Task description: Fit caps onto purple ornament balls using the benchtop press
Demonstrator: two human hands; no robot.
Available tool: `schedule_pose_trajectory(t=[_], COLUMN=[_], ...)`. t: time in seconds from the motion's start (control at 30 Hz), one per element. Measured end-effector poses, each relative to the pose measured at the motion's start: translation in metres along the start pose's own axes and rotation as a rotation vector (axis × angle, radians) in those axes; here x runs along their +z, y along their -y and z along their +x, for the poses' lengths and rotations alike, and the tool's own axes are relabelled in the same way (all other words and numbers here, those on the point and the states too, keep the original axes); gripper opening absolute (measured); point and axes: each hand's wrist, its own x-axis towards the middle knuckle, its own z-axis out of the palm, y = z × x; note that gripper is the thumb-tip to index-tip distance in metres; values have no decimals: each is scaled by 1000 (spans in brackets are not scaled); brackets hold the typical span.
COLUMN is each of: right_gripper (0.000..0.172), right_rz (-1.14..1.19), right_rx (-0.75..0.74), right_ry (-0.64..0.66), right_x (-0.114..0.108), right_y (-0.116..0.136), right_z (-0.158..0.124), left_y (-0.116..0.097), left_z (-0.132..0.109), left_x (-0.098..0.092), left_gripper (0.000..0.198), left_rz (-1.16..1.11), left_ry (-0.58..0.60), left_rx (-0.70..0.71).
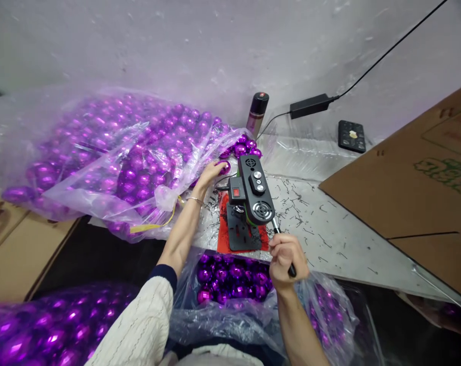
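Note:
My left hand (214, 172) reaches to the mouth of a clear plastic bag (165, 195), its fingers closed on a shiny purple ball (225, 166). Beside it stands a small black machine (256, 190) with a red switch, round vents and knobs, set on a slotted black base plate (242, 235). A red sheet (223, 239) lies under the base. My right hand (288, 258) is wrapped round a black-ended metal lever (276, 226) that extends from the machine's near end. More purple balls (242, 146) sit loose behind the machine.
Below the table edge, an open plastic-lined container holds purple balls (234, 277). A spray can (257, 113), a power adapter (309, 105) and a dark phone-like object (351, 135) are at the back. Cardboard boxes (413, 168) flank the table; short black bits (310, 213) litter its top.

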Motion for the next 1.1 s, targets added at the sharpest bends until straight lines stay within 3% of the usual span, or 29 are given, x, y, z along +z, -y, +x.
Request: schedule_pose_trajectory(t=[0.17,0.3,0.43,0.63,0.83,1.1], right_gripper=[35,40,41,41,39,36], right_rz=[-5,-19,-34,-8,-15,-15], right_rx=[24,26,24,-8,-11,-29], right_ry=[-11,-26,-29,-33,-6,27], right_x=[4,6,7,8,7,5], right_y=[5,7,7,5,5,8], right_z=[8,13,16,16,17,18], left_y=[17,37,56,73,83,94], left_z=[-68,-128,-169,-196,-212,-220], left_x=[-23,-28,-22,3,36,46], left_gripper=[26,37,32,41,55,59], left_rz=[-481,-611,-679,-574,-308,180], left_ry=[-6,36,40,-78,-95,-166], left_rx=[-170,-266,-308,-247,42,205])
